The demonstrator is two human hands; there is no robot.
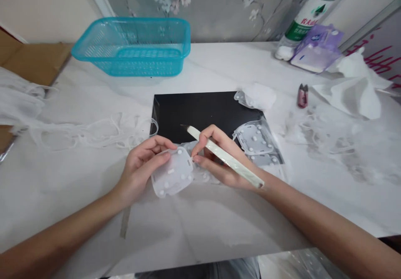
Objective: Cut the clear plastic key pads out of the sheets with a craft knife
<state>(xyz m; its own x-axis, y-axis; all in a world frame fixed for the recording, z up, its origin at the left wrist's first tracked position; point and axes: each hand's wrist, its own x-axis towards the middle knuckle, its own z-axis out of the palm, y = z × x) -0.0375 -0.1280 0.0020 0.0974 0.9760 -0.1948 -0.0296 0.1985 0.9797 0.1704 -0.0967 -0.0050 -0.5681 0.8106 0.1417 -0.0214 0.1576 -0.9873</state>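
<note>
My left hand (142, 164) is closed on a translucent white plastic piece (177, 172), thumb on its face and fingers behind. The piece is roughly square, with rounded corners, small round bumps and slots, and it is held tilted. In my right hand (219, 155) lies a slim craft knife (233, 164) with a pale handle, its thin dark tip pointing up and left, away from the piece. The right thumb and forefinger pinch at the piece's right edge; whatever is between them is too small to make out. More such pieces (255, 138) lie at the right of a black board (194, 112).
A blue plastic basket (147, 68) stands at the back left. Stringy white plastic scraps (90, 133) lie at left, more clear scraps (341, 141) at right. Small red clippers (303, 96), a crumpled tissue (351, 93), a purple tissue pack (319, 47) and a bottle (308, 18) are at right.
</note>
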